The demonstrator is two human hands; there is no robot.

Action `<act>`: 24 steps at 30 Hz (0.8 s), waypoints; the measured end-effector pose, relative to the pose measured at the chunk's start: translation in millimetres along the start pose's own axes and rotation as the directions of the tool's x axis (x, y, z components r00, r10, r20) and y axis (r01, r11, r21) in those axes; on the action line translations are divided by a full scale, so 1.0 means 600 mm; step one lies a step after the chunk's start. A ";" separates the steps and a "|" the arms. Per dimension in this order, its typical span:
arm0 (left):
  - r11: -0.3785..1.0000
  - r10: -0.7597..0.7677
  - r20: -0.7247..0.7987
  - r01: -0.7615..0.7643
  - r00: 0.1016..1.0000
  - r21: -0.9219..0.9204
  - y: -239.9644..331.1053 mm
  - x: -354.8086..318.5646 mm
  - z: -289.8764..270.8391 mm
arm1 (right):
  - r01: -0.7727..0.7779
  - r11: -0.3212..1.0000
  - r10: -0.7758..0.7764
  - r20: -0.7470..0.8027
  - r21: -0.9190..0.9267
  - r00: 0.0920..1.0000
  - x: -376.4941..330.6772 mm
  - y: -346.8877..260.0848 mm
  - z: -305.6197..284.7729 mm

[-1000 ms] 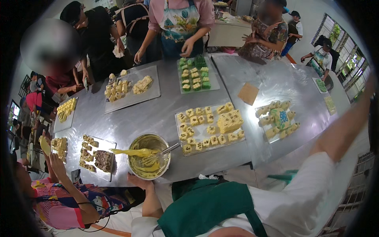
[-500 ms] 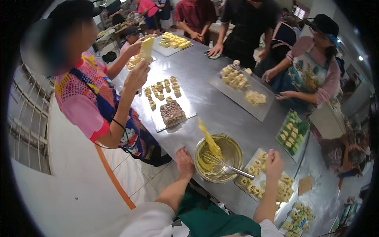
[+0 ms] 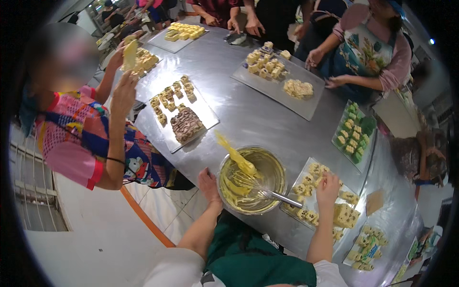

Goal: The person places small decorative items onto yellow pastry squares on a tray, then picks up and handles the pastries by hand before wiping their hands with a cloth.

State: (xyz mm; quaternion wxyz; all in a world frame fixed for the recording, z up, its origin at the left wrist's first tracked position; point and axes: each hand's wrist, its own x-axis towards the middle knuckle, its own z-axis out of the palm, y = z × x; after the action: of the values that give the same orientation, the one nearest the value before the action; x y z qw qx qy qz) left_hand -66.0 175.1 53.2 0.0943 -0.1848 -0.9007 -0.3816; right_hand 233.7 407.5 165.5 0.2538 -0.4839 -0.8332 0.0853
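Note:
My left hand (image 3: pixel 209 185) rests at the table's edge, fingers out and holding nothing, beside a steel mixing bowl (image 3: pixel 283 184). Yellow batter coats the bowl's inside. A whisk (image 3: pixel 286 199) leans in it, its handle over the right rim, along with a batter-smeared yellow piping bag (image 3: pixel 243 163) whose tip sticks up past the far rim. My right hand (image 3: pixel 328 190) is above a tray (image 3: pixel 311 164) of pale, dark-flecked cake pieces (image 3: pixel 302 190). Its fingers are curled together; whatever they may hold is hidden. A larger uncut cake block (image 3: pixel 346 215) lies on the tray near my right wrist.
Across the steel table (image 3: pixel 234 107) stand trays with a brown-topped cake (image 3: pixel 186 124), pale cubes (image 3: pixel 265 64) and green-edged pieces (image 3: pixel 351 134). A person at the left holds up a yellow sheet (image 3: pixel 129 55). Other people stand along the far side. A brown square (image 3: pixel 374 203) lies at the right.
My view has shifted, so the table's things sit differently in it. My right hand has come down from a raised position toward the cake tray. My left hand stays beside the bowl.

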 end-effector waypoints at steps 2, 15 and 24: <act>1.000 -0.013 0.037 0.013 0.999 -0.006 0.000 0.002 0.007 | -0.026 1.000 0.026 0.001 -0.007 1.000 -0.013 0.011 -0.012; 0.951 0.298 0.011 -0.296 0.954 -0.085 -0.029 -0.003 0.019 | 0.150 0.982 -0.152 0.009 0.117 0.988 0.000 0.059 0.005; 0.947 0.320 0.029 -0.319 0.947 -0.045 -0.012 -0.004 0.004 | 0.140 0.989 -0.134 0.104 -0.052 0.985 -0.016 0.066 0.002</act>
State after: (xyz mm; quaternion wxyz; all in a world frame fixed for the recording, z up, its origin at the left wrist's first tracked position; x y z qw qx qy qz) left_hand -66.9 171.7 46.0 0.1351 -0.3368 -0.8528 -0.3756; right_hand 266.7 420.0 145.8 0.2024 -0.4276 -0.8784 0.0672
